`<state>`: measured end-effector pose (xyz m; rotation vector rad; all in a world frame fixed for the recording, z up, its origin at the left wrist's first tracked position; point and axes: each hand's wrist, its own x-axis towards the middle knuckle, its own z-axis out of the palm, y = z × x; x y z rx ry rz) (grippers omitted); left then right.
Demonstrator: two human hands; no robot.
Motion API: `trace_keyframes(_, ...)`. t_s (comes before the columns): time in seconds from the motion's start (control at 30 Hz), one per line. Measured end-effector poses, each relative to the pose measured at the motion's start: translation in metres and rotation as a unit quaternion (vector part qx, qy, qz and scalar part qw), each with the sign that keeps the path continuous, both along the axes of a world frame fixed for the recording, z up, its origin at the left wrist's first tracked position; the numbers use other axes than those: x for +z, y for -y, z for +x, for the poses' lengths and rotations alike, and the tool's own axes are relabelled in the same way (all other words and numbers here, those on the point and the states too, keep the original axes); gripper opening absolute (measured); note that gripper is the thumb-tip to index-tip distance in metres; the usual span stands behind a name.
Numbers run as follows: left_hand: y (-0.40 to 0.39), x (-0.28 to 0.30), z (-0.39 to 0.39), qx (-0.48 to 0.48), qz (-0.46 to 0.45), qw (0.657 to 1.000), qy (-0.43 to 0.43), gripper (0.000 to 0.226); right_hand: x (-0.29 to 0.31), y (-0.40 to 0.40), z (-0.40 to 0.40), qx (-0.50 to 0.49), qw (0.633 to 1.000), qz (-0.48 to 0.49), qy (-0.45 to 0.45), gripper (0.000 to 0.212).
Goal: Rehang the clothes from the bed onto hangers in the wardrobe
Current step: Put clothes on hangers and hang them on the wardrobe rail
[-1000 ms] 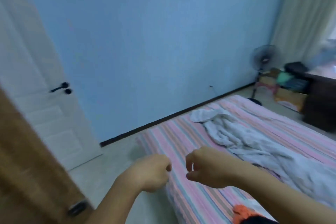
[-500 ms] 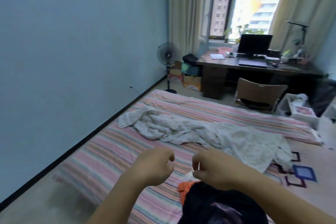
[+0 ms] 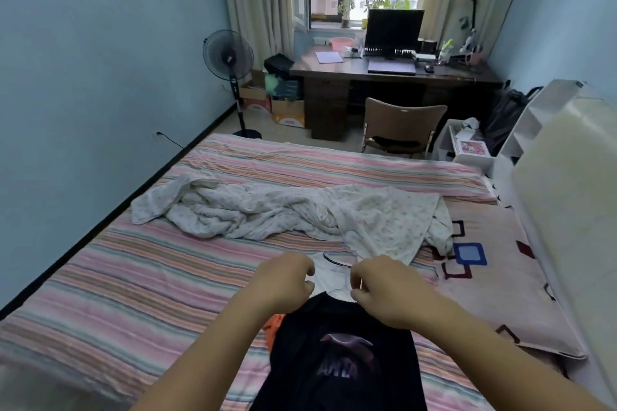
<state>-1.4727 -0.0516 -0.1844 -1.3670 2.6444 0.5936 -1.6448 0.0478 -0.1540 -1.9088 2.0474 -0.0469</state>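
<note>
black printed t-shirt (image 3: 344,354) lies on the pink striped bed (image 3: 133,284) right below us, over an orange garment (image 3: 274,327). we have turned from the door to the bed, so picking up can begin. our left hand (image 3: 283,282) and right hand (image 3: 384,290) hover curled, seemingly holding nothing.

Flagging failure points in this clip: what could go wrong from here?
Both hands, left hand and right hand, hover curled above the black T-shirt; neither visibly grips it. The black T-shirt overlaps a white garment and an orange garment, so lifting may drag those along. No hanger is visible.
</note>
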Motion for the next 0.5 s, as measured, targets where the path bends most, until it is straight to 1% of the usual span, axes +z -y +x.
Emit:
trace_keyframes(0.17, 0.023, -0.059, -0.044, 0.011, 0.028, 0.999, 0.013, 0.038, -0.052, 0.012, -0.05, -0.03, 0.999, 0.009, 0.006, 0.015)
trace_keyframes(0.33, 0.051, -0.128, -0.069, 0.045, 0.051, 0.998, 0.017, 0.039, -0.122, 0.025, -0.098, -0.078, 0.997, 0.012, 0.017, 0.014)
trace_keyframes(0.43, 0.064, -0.181, -0.07, 0.09, 0.079, 0.993, 0.018, 0.032, -0.171, 0.035, -0.122, -0.112, 0.993, -0.003, 0.044, 0.021)
trace_keyframes(0.5, 0.07, -0.221, -0.07, 0.107, 0.109, 0.988, 0.031, 0.023, -0.206, 0.042, -0.136, -0.138, 0.989, 0.01, 0.052, 0.025)
